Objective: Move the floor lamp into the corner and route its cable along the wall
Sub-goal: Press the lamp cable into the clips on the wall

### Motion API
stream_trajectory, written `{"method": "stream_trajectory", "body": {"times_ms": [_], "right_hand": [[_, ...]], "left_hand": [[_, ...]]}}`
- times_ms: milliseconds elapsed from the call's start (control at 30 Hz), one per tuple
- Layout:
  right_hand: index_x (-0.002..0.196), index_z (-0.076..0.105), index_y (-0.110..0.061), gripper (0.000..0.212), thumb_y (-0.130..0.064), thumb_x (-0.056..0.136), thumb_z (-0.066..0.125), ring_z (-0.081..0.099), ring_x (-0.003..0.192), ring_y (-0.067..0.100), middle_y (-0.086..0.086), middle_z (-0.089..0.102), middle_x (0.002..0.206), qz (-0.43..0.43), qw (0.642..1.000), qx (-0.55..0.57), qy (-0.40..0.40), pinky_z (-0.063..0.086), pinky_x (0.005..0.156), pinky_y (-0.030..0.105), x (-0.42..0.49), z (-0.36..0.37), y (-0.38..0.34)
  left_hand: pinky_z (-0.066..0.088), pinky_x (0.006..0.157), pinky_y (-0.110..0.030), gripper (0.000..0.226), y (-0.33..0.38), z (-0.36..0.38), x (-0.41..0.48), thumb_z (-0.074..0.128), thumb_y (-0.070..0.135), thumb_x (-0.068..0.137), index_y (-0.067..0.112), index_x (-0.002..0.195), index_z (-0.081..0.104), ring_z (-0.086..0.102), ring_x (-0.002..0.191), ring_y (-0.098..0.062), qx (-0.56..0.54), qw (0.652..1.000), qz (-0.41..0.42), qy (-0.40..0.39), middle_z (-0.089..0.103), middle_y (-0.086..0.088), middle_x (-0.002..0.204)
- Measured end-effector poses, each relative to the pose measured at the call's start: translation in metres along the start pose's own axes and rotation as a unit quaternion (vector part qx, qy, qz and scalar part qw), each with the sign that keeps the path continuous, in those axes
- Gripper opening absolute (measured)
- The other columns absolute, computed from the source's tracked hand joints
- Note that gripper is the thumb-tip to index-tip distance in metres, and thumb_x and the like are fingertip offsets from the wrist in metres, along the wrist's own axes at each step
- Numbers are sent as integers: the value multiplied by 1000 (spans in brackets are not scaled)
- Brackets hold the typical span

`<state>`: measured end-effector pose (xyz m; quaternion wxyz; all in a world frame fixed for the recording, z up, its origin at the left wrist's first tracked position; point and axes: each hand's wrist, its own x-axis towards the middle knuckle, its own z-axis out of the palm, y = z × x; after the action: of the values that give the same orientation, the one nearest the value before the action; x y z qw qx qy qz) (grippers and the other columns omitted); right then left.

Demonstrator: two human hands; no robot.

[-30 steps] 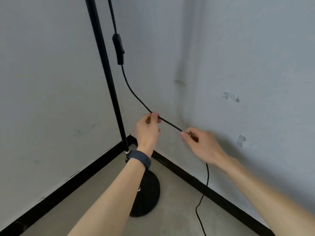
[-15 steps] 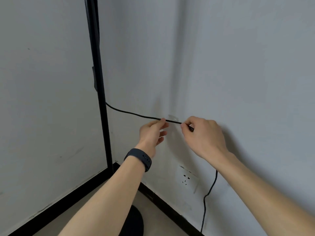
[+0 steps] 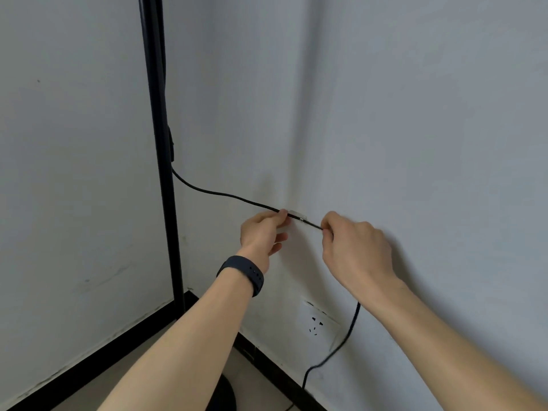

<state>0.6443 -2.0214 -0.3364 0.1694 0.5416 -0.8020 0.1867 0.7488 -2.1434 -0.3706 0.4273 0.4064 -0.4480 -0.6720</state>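
Head view: lamp (image 3: 161, 173) stands in the corner, black pole upright, base (image 3: 226, 394) partly visible on the floor at bottom edge, mostly hidden behind the left forearm. Cable (image 3: 225, 194) leaves the pole near a dark inline switch (image 3: 171, 143), sags a little, then runs taut to the right wall (image 3: 430, 129). Left hand (image 3: 262, 232) pinches the cable between thumb and fingertips, other fingers loosely curled; dark band (image 3: 246, 272) on that wrist. Right hand (image 3: 355, 250) pinches the cable too, fist mostly closed around it. Between the two hands the short taut span sits at a small clear clip (image 3: 297, 215) stuck on the wall; can't tell if the cable is seated in it or just pressed against it. Below the right hand the cable drops slack, passes just beside a white socket (image 3: 318, 323), reaches the floor near the black skirting (image 3: 284, 372). Plug not in view.

Handling, judged: cable is thin, light, limp, smooth-jacketed, so it likely slides through a weak pinch and droops wherever unsupported. Best held close on both sides of the clip, as now, to keep the span straight for pressing in. Clip looks small and adhesive-mounted; a hard push or sideways tug could peel it off. Lamp is top-heavy looking; pulling the cable too hard may tip the pole.
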Motion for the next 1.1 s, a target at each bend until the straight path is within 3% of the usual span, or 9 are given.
{"method": "stream_trajectory", "body": {"times_ms": [133, 233, 367, 467, 533, 600, 733, 900, 1100], "right_hand": [[115, 51, -20, 16, -23, 102, 43, 65, 84, 41, 14, 72, 89, 16, 997, 72, -18, 44, 58, 39, -21, 27, 1], [109, 53, -21, 16, -29, 103, 41, 69, 85, 35, 3, 76, 87, 43, 982, 176, -56, 54, 70, 42, -34, 45, -2], [92, 57, -25, 17, -35, 102, 47, 72, 71, 8, -2, 76, 81, 156, 897, 394, -124, 51, 60, 22, -57, 52, 0], [95, 61, -22, 25, -36, 104, 42, 71, 75, 9, -1, 75, 79, 174, 890, 393, -155, 52, 63, 24, -80, 57, 16], [94, 62, -24, 28, -34, 105, 39, 68, 63, 7, -2, 71, 74, 189, 893, 380, -145, 54, 66, 31, -91, 57, 27], [91, 65, -26, 31, -35, 104, 39, 63, 56, 8, -2, 69, 68, 191, 918, 327, -120, 51, 65, 32, -95, 50, 38], [88, 68, -20, 33, -37, 99, 41, 67, 67, 21, 1, 71, 66, 182, 948, 242, -95, 54, 69, 36, -92, 30, 49], [98, 59, -29, 13, -40, 95, 53, 67, 81, 21, -8, 72, 76, 159, 963, 213, -41, 51, 74, 35, -84, -12, 61], [88, 62, -30, 10, -39, 88, 65, 65, 81, 9, -17, 72, 71, 129, 978, 162, 3, 51, 69, 28, -73, -59, 90]], "left_hand": [[52, 67, -28, 19, 2, 1, 2, 74, 30, 88, 17, 101, 73, 66, 70, -16, 7, 1000, 14, 14, 78, 3, 94], [55, 68, -28, 15, 0, 7, -1, 73, 29, 89, 17, 98, 72, 65, 67, -16, -2, 999, 25, 26, 77, 2, 91], [56, 71, -30, 12, -4, 12, -9, 70, 26, 92, 16, 99, 70, 62, 63, -15, -22, 998, 27, 42, 76, 1, 89], [55, 69, -28, 14, -6, 10, -19, 68, 28, 93, 18, 103, 69, 60, 61, -15, -27, 999, 16, 35, 76, 1, 92], [54, 70, -30, 19, -13, 12, -31, 66, 34, 92, 21, 106, 68, 61, 63, -16, 24, 999, 23, 13, 78, 2, 94], [52, 69, -30, 25, -24, 19, -46, 66, 42, 91, 23, 106, 68, 64, 65, -14, 105, 993, 34, -33, 78, 5, 94], [48, 63, -26, 26, -43, 44, -72, 67, 39, 91, 16, 100, 73, 65, 62, -7, 214, 964, 64, -146, 76, 5, 88], [48, 61, -27, 21, -46, 60, -72, 70, 36, 89, 16, 90, 72, 62, 57, -9, 144, 983, 79, -81, 73, 9, 77], [41, 46, -9, 22, -56, 82, -78, 71, 35, 89, 14, 87, 71, 51, 44, -4, 61, 993, 101, 13, 75, 10, 75]]}}
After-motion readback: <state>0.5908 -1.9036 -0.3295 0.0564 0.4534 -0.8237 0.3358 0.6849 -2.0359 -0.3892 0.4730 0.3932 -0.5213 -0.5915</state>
